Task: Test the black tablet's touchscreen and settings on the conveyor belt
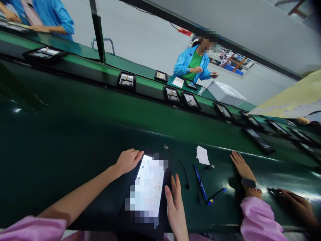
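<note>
While both hands rest on the green table [62, 150], a tablet [147, 190] lies flat between them with its screen lit. Its long side runs away from the person, tipped a little to the right at the far end.

The left hand [128, 160] sits at the tablet's far left corner. Its fingers are curled loosely and touch the edge there, holding nothing. The right hand [175, 206] lies flat along the tablet's right side, near the close end. Its fingers are straight and close together, pointing away from the person, and they touch or almost touch the edge. It holds nothing either. Both hands are about as near to the tablet as each other.

Just to the right of the right hand lies a thin black cable [179, 164]. Past that are two blue pens [200, 184] and a small white paper [202, 155]. Farther right, another person's hand [240, 164] with a watch is flat on the table. Beyond the hands, a row of dark trays [126, 81] sits on the belt.
</note>
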The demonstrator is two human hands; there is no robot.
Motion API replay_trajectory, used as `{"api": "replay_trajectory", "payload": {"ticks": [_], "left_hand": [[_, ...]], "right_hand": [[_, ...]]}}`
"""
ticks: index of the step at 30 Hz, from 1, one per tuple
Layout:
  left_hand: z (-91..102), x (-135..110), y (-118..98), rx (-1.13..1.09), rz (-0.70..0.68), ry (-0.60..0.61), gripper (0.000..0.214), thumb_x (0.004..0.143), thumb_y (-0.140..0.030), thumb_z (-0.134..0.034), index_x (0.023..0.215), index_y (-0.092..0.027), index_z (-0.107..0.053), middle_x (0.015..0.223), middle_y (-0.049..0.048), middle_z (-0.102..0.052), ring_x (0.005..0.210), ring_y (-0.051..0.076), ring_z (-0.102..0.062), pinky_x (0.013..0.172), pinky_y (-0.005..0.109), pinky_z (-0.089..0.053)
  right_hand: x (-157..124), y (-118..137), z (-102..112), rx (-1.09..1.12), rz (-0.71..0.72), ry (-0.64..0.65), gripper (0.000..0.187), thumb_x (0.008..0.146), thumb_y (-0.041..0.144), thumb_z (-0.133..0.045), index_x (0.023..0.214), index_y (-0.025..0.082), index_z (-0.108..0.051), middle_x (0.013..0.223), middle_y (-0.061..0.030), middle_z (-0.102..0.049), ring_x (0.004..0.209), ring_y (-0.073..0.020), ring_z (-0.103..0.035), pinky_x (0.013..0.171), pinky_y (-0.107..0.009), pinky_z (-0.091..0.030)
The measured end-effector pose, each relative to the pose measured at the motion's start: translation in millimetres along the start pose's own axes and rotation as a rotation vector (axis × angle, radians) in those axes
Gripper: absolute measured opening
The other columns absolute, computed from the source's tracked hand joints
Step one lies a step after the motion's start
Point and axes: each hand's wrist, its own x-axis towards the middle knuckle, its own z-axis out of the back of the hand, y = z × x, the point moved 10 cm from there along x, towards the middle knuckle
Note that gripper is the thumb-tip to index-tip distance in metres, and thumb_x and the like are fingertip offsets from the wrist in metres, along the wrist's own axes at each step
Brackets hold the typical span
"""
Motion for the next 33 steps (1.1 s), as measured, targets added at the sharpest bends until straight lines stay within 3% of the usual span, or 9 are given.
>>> {"api": "replay_trajectory", "payload": {"ticks": [9, 16, 20, 23, 26, 33], "left_hand": [[24.5, -14, -25, 0.149, -0.13, -0.248, 0.057, 0.101, -0.033, -0.034, 0.051, -0.015, -0.055, 0.049, 0.0025, -0.057, 0.052, 0.016, -0.057, 0.051, 0.031, -0.028], [30.8, -15, -26, 0.165, -0.14, -0.314, 0.055, 0.099, -0.031, -0.04, 0.048, -0.014, -0.055, 0.046, 0.0027, -0.056, 0.05, 0.015, -0.055, 0.05, 0.03, -0.027], [26.7, -9, -13, 0.091, -0.088, -0.27, 0.061, 0.1, -0.036, -0.033, 0.047, -0.016, -0.055, 0.046, 0.0031, -0.057, 0.049, 0.015, -0.055, 0.05, 0.03, -0.026], [22.5, -4, 1, 0.003, -0.01, -0.204, 0.063, 0.101, -0.038, -0.027, 0.053, -0.017, -0.06, 0.051, 0.0027, -0.061, 0.056, 0.014, -0.06, 0.051, 0.028, -0.03], [18.2, 1, 13, -0.092, 0.083, -0.129, 0.059, 0.101, -0.038, -0.027, 0.063, -0.019, -0.067, 0.057, 0.0007, -0.065, 0.062, 0.013, -0.063, 0.058, 0.026, -0.038], [9.2, 3, 27, -0.219, 0.229, -0.003, 0.056, 0.099, -0.041, -0.027, 0.065, -0.02, -0.067, 0.059, 0.0005, -0.065, 0.062, 0.015, -0.064, 0.063, 0.027, -0.04]], "right_hand": [[4, 2, -9, -0.001, 0.047, 0.046, 0.082, 0.085, 0.064, -0.049, 0.152, 0.031, -0.015, 0.158, -0.0017, -0.02, 0.147, -0.0205, -0.019, 0.122, -0.045, -0.015], [8, 8, -15, -0.187, 0.15, 0.075, 0.073, 0.089, 0.06, -0.045, 0.151, 0.03, -0.019, 0.158, -0.0022, -0.02, 0.147, -0.0221, -0.019, 0.121, -0.048, -0.02], [7, 20, -9, -0.278, 0.276, 0.076, 0.058, 0.095, 0.049, -0.041, 0.147, 0.03, -0.025, 0.155, -0.0042, -0.028, 0.142, -0.0235, -0.03, 0.115, -0.052, -0.032], [-9, 45, -17, -0.443, 0.552, 0.125, 0.032, 0.096, 0.031, -0.042, 0.128, 0.027, -0.043, 0.147, -0.0042, -0.043, 0.141, -0.0231, -0.03, 0.111, -0.05, -0.037], [-31, 61, -38, -0.634, 0.792, 0.242, 0.018, 0.092, 0.017, -0.044, 0.108, 0.025, -0.047, 0.141, -0.0021, -0.051, 0.142, -0.0243, -0.025, 0.106, -0.05, -0.04], [-44, 72, -50, -0.775, 0.926, 0.262, 0.015, 0.087, 0.011, -0.044, 0.096, 0.023, -0.043, 0.138, -0.0011, -0.054, 0.138, -0.0289, -0.03, 0.101, -0.056, -0.038]]}}
